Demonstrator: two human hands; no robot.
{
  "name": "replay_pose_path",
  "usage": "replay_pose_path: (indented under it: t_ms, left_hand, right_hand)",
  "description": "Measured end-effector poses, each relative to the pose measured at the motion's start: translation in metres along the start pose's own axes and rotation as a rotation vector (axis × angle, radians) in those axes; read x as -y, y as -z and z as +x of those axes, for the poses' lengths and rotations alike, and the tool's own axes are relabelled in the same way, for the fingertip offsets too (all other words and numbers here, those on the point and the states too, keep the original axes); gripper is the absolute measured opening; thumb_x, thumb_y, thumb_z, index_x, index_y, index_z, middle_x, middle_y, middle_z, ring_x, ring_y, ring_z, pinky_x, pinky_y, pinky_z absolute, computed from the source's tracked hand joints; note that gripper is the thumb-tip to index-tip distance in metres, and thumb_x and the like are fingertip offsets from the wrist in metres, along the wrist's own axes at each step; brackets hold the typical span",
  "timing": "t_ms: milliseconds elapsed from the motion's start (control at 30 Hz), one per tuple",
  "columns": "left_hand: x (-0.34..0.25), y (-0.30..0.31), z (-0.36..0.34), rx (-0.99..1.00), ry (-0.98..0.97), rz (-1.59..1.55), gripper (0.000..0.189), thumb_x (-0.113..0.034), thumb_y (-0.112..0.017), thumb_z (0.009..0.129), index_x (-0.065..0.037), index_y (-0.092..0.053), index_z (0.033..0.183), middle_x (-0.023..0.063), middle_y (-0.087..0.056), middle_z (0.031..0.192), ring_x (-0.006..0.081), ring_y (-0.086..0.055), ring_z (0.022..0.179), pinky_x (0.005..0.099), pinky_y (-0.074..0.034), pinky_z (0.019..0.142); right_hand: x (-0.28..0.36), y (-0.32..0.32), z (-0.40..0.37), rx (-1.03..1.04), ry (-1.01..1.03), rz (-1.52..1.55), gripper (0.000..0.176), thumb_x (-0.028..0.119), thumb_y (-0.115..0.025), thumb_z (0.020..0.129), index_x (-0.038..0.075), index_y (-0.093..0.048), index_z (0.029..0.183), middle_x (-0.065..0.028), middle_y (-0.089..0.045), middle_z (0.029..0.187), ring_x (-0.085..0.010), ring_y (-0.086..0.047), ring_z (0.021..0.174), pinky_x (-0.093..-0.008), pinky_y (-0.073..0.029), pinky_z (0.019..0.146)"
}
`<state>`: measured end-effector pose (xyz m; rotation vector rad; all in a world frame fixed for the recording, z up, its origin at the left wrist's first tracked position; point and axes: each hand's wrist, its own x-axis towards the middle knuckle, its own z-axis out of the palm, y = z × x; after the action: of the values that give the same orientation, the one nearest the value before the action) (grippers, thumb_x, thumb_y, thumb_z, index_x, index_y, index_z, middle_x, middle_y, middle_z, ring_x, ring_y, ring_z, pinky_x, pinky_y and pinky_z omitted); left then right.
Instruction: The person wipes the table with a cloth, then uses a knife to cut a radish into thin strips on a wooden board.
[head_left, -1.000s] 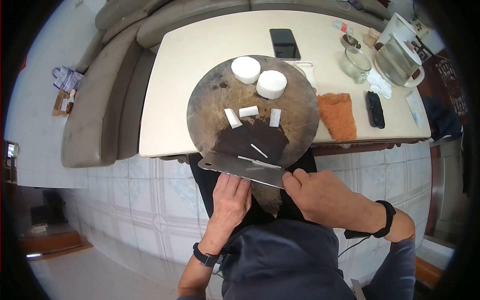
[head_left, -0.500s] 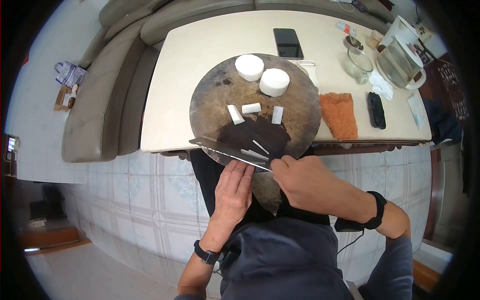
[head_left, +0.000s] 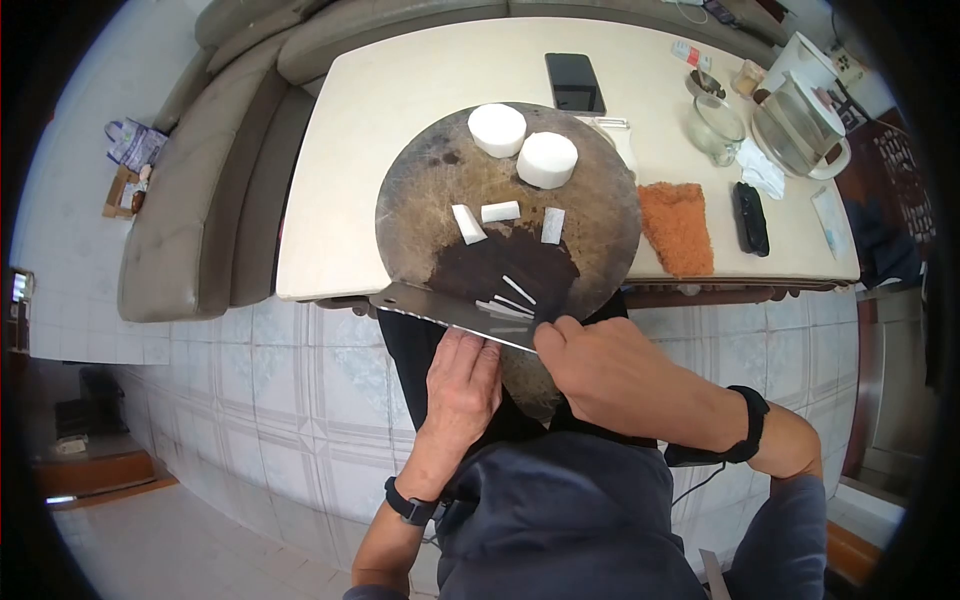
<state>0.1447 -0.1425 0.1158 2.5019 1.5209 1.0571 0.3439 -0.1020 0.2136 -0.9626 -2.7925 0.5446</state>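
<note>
While prone, left fingers (head_left: 463, 357) beside cleaver (head_left: 448, 308)

No legible text
Markings on the red-and-white packet (head_left: 687, 53), upper right of frame, are too small to read.

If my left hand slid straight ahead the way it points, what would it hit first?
Likely the cleaver blade, which lies just ahead of your left hand, though whether they touch is unclear.

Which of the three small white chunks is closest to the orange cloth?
The rightmost chunk, lying apart on the side toward the orange cloth; the other two lie close together farther left.
</note>
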Motion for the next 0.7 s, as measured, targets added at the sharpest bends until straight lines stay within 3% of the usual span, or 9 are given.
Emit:
replay_pose_path:
  t_ms: [167, 467, 700]
  left_hand:
    - [-0.001, 0.0, 0.004, -0.045, -0.022, 0.007, 0.038, 0.008, -0.068, 0.067, 0.008, -0.067, 0.105, 0.0208, -0.062, 0.106, 0.038, -0.061, 0.104, 0.0455, -0.051, 0.091]
    - [0.003, -0.001, -0.004, -0.006, 0.002, -0.026, 0.032, 0.007, -0.07, 0.066, 0.009, -0.066, 0.097, 0.0211, -0.062, 0.104, 0.04, -0.06, 0.103, 0.0461, -0.051, 0.088]
    - [0.002, -0.002, -0.004, -0.011, 0.002, -0.002, 0.035, 0.007, -0.07, 0.067, 0.008, -0.067, 0.102, 0.0202, -0.062, 0.106, 0.0392, -0.06, 0.105, 0.0462, -0.05, 0.092]
  right_hand:
    - [-0.01, -0.015, 0.001, -0.125, -0.034, 0.061, 0.018, -0.001, -0.064, 0.069, -0.004, -0.054, 0.084, -0.0187, -0.059, 0.074, -0.0324, -0.064, 0.061, -0.039, -0.05, 0.053]
    - [-0.004, 0.005, -0.017, 0.011, -0.019, 0.041, 0.022, 0.0, -0.066, 0.067, -0.003, -0.053, 0.084, -0.0177, -0.059, 0.074, -0.0328, -0.064, 0.063, -0.0392, -0.05, 0.054]
    - [-0.003, 0.002, 0.004, 0.032, -0.001, 0.023, 0.02, 0.001, -0.066, 0.068, -0.004, -0.054, 0.083, -0.0196, -0.06, 0.076, -0.033, -0.065, 0.066, -0.0385, -0.05, 0.055]
